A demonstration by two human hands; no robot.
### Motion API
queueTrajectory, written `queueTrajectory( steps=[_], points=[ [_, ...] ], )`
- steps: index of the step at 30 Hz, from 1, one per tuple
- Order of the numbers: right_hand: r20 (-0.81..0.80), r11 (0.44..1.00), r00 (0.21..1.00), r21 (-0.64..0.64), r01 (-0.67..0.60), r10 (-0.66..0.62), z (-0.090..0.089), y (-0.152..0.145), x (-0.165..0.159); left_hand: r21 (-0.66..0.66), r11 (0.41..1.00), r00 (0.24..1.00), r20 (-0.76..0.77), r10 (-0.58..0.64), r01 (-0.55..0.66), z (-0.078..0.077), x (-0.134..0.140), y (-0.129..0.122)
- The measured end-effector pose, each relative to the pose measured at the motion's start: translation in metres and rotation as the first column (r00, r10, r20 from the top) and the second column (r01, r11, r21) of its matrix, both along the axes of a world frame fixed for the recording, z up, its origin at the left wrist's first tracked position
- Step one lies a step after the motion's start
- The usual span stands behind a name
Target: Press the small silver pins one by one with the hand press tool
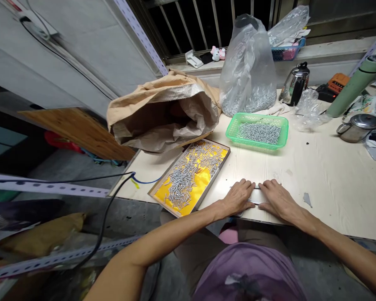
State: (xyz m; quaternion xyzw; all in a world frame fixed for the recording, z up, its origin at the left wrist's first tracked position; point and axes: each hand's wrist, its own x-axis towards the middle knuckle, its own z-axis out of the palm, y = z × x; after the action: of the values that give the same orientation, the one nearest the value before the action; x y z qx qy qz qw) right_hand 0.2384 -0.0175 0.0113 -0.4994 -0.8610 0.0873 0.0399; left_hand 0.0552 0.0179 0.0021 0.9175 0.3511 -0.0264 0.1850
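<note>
A flat, silvery rectangular piece (256, 195) lies at the front edge of the table, and only its middle shows. My left hand (239, 195) grips its left end, with fingers along the far side and thumb along the near side. In the same way my right hand (277, 200) is closed on the right end. Left of my hands sits a shallow tray (213, 177) lined with yellow cloth, with many small metal screws or pins (183, 184) spread over it. Beyond my hands a green plastic basket (257, 145) holds more small metal pieces (259, 132).
A big open paper sack (163, 113) rests behind the tray. At the back stand a clear plastic bag (249, 71) of metal pieces, a steel kettle (296, 83) and a green flask (354, 90). A lidded metal cup (359, 127) is at right. A black cable (105, 213) hangs at left.
</note>
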Motion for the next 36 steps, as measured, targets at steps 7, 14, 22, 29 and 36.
queueTrajectory(
  steps=[7, 14, 22, 29, 36],
  points=[
    [0.007, 0.996, 1.0, 0.086, -0.021, 0.021, -0.016, 0.004, -0.004, -0.019, 0.998, 0.995, -0.083, 0.06, -0.061, 0.005, 0.006, 0.002],
    [0.003, 0.996, 1.0, 0.088, 0.008, -0.009, -0.013, 0.016, 0.002, 0.131, 0.984, 0.993, 0.039, 0.115, -0.12, -0.013, 0.006, -0.003],
    [-0.103, 1.0, 0.995, -0.015, -0.009, 0.007, -0.012, 0.044, 0.025, 0.288, 0.946, 0.928, 0.37, 0.035, -0.15, -0.053, 0.01, -0.064],
    [0.016, 0.998, 0.999, 0.051, 0.041, -0.042, -0.004, 0.072, -0.007, 0.194, 0.966, 0.923, 0.376, 0.087, -0.17, -0.042, 0.016, -0.067],
    [0.077, 0.854, 0.851, -0.042, -0.518, 0.52, 0.0, 0.057, -0.094, 0.084, 0.993, 0.963, 0.26, 0.062, -0.087, -0.051, 0.015, -0.064]
  ],
)
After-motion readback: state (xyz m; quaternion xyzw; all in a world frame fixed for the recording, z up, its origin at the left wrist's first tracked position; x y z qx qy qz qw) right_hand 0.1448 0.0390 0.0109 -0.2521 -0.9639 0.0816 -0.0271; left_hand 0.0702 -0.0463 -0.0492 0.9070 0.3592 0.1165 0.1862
